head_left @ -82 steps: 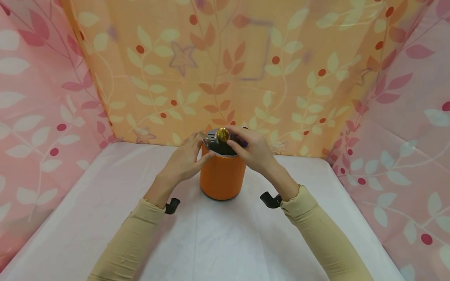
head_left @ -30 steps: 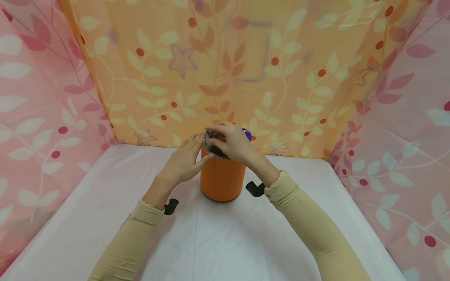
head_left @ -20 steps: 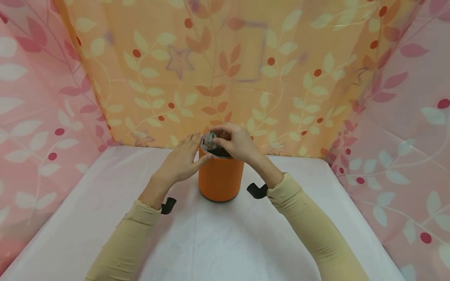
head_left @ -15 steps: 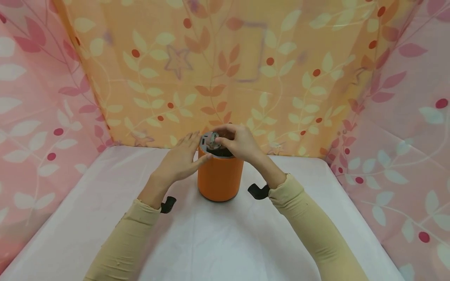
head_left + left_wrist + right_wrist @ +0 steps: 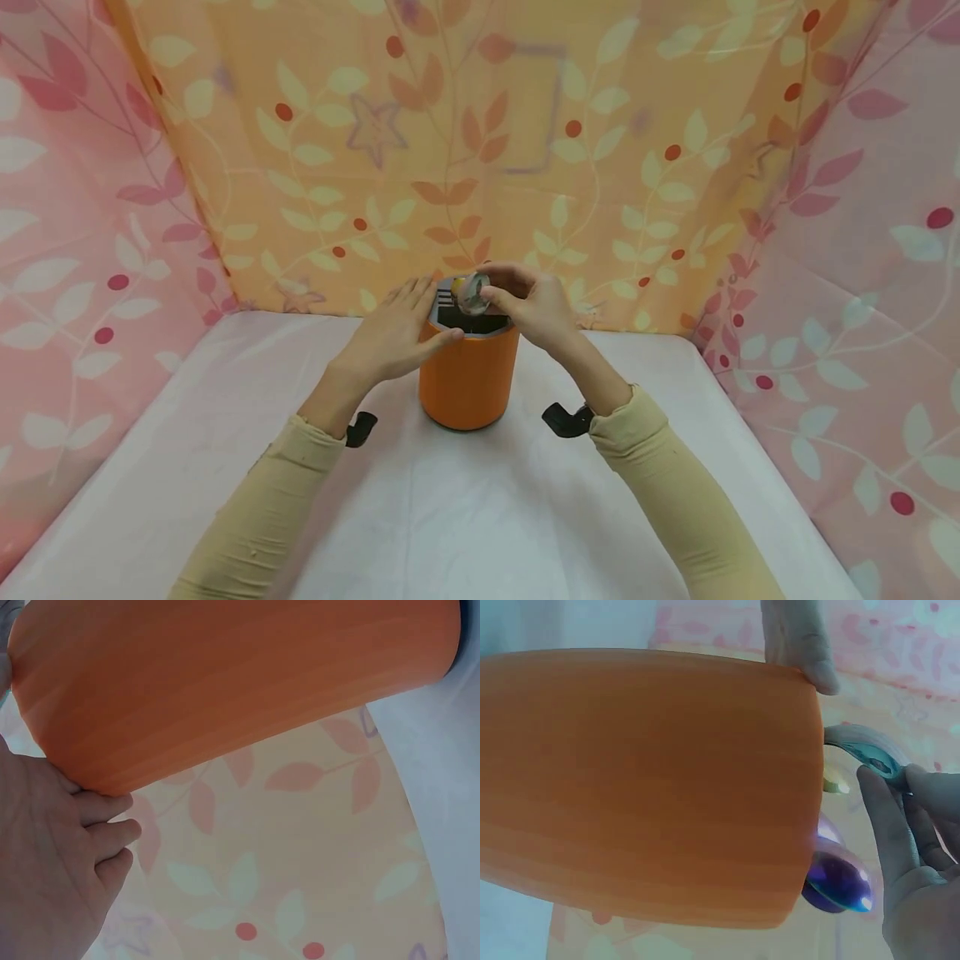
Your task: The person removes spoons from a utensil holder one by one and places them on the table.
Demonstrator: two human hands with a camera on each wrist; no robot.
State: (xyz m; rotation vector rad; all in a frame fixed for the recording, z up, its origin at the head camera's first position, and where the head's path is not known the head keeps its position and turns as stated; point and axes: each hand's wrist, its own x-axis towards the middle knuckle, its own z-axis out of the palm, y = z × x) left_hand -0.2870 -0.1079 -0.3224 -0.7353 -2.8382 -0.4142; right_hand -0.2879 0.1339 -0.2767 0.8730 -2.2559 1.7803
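Note:
An orange cylindrical utensil holder (image 5: 467, 383) stands upright on the white cloth. My left hand (image 5: 390, 337) steadies its left side, straight fingers along the wall and thumb across the front rim. At the mouth, my right hand (image 5: 543, 308) pinches the rounded bowl of a silver spoon (image 5: 474, 293) between thumb and fingers. From the side, in the right wrist view, that spoon's bowl (image 5: 866, 750) juts past the rim; its lower part is hidden. Purple iridescent spoon heads (image 5: 840, 881) and a gold one (image 5: 834, 780) also stick out of the holder.
White cloth (image 5: 480, 517) covers the table. A yellow-orange leaf-print curtain (image 5: 525, 108) hangs close behind the holder, with pink ones (image 5: 67, 208) at both sides. Black wrist mounts (image 5: 567, 420) stick out inward from the wrists.
Earlier my right hand was at a gold spoon head, then reached across the holder's mouth. Now it has shifted right with the silver spoon bowl, which shows more fully. My left hand stays at the holder.

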